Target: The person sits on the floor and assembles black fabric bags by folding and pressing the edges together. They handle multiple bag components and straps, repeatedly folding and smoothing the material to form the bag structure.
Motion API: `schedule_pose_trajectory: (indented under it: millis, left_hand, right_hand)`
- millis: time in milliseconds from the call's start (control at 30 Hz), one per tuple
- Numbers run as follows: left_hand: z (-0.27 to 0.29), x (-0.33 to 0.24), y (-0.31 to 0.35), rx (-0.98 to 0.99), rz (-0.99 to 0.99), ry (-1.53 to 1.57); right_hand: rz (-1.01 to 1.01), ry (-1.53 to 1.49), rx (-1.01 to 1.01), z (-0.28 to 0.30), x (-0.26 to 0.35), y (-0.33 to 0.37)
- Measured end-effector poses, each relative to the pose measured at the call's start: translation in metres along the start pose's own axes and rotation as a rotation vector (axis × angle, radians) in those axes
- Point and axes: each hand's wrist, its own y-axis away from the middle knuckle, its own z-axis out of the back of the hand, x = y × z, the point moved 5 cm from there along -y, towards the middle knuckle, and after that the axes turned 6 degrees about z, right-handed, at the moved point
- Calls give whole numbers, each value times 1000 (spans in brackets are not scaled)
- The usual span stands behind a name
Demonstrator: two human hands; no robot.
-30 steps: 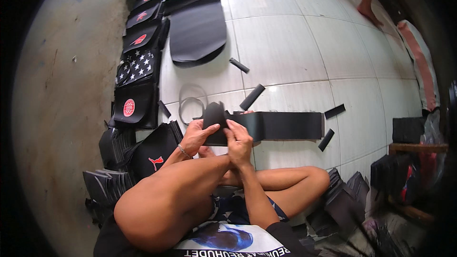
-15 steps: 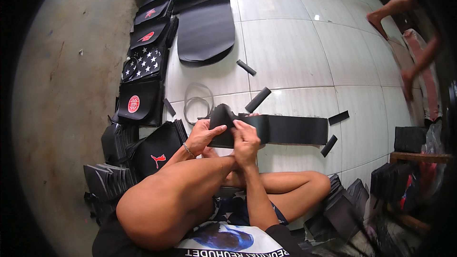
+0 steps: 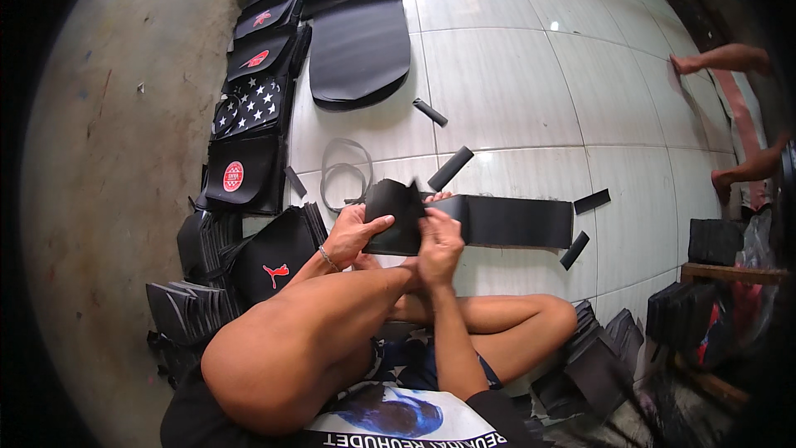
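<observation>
My left hand (image 3: 350,236) grips the left side of a black sheet piece (image 3: 390,211), thumb on top, in front of my crossed legs. At its right edge my right hand (image 3: 440,245) is closed, pinching a narrow part of the sheet that stands up in a small point. The right fingertips are slightly blurred. Under and to the right of this piece, a long flat black strip (image 3: 521,222) lies on the tiles. Part of it is hidden behind my right hand. Toes of my foot show just beyond the held sheet.
Short black offcuts (image 3: 451,168) lie scattered around the strip. A loop of thin grey band (image 3: 347,168) rests beyond my left hand. Stacked black flaps (image 3: 245,178) with printed emblems line the left. A rounded black stack (image 3: 361,50) lies farther off. Another person's legs (image 3: 730,58) are at right.
My right hand has shifted a little to the right, and the sheet's edge now rises to a point beside it. The left hand keeps its hold. The other person's legs have moved.
</observation>
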Motion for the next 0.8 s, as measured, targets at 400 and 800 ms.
schedule_pose_trajectory:
  millis: [400, 800]
  left_hand:
    - [1, -1, -3, 4, -20, 41]
    - [-2, -5, -1, 9, -6, 90]
  right_hand:
    - [190, 135, 30, -11, 22, 5]
    - [161, 107, -29, 15, 40, -14]
